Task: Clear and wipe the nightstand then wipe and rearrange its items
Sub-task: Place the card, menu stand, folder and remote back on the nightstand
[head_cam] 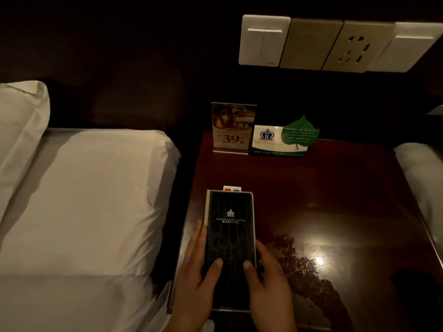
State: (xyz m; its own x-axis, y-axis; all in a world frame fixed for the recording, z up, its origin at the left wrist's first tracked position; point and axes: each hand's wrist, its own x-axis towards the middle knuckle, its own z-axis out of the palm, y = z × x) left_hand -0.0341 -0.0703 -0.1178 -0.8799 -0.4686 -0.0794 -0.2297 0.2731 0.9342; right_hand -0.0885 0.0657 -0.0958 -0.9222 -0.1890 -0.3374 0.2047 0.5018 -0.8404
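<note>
Item: black hotel folder [230, 236], crown emblem and lettering on the cover, lying at the front-left corner of the desk [335, 188], its near end at the desk's front edge. Long axis runs front to back, straight away from the person; a small card [232, 188] juts from its far end. Left hand [199, 279]: fingers laid along the folder's left long edge, thumb pressed on the cover, holding it. Right hand [266, 283]: thumb on the cover, fingers curled against the right long edge, likewise holding it. Both hands sit at the near half, one to each side, equally close; the far half extends beyond them toward the wall. Whether the folder rests flat or is raised slightly cannot be told. Back of desk, well apart from the folder: upright price sign [233, 128], logo card [267, 140] just beside it, green leaf card [300, 134] overlapping that card's right end. Mottled patch [299, 259] on the desk surface right of the right hand; moisture or wear, undetermined. Surroundings: bed [84, 200] left, second bed [422, 168] right, switch panel [263, 40] above. Judgement: any lift or shift can follow the long axis, with both hands already flanking it.
</note>
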